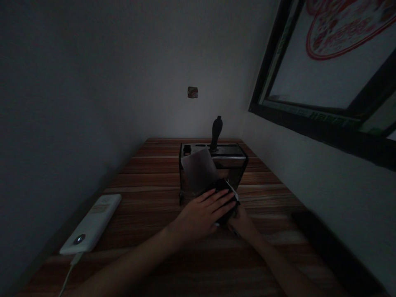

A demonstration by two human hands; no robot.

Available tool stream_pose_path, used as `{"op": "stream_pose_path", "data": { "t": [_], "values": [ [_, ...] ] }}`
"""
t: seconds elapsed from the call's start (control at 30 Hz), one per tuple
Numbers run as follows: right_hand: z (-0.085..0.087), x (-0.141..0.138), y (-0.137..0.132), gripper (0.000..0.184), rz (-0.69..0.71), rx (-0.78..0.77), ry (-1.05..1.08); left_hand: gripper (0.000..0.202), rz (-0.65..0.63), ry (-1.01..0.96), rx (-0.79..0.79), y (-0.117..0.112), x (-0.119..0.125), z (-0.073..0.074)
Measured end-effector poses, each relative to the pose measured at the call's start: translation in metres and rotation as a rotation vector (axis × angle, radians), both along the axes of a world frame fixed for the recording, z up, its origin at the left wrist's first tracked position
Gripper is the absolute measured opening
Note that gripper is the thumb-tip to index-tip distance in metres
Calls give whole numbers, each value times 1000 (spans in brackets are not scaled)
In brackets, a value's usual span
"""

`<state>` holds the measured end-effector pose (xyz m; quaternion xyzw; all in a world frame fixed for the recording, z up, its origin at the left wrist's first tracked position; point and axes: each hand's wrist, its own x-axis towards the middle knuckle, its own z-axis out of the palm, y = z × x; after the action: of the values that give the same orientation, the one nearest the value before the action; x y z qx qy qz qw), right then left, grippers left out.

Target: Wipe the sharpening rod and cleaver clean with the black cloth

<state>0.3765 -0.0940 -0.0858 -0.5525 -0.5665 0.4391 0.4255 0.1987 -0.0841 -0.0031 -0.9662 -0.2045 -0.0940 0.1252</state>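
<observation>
A dark, black object (223,207) with a pale edge on its right side is held between my two hands, low over the table. A greyish, see-through-looking flat sheet (200,171) sticks out of its upper left side; its kind is too dark to make out. My left hand (202,212) lies across the top of the black object, fingers stretched over it and thumb below. Around its lower right edge, my right hand (241,222) is closed, its fingers partly hidden. Just behind stands a metal-framed device (229,151) with an upright black handle (217,130).
The wood-striped table (148,173) runs to the far wall. A white power bank (93,222) with a cable lies at the left. On the right are a long black item (334,251) by the wall and a dark-framed window (309,113) above.
</observation>
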Motion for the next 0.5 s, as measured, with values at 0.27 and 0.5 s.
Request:
{"op": "stream_pose_path", "data": {
  "t": [0.27,0.5],
  "values": [
    [5,-2,1,36,51,37,-67,64,165,-147,147,27,-8,24],
    [0,-1,1,36,56,1,-49,56,260,-323,188,37,-11,52]
  ]
}}
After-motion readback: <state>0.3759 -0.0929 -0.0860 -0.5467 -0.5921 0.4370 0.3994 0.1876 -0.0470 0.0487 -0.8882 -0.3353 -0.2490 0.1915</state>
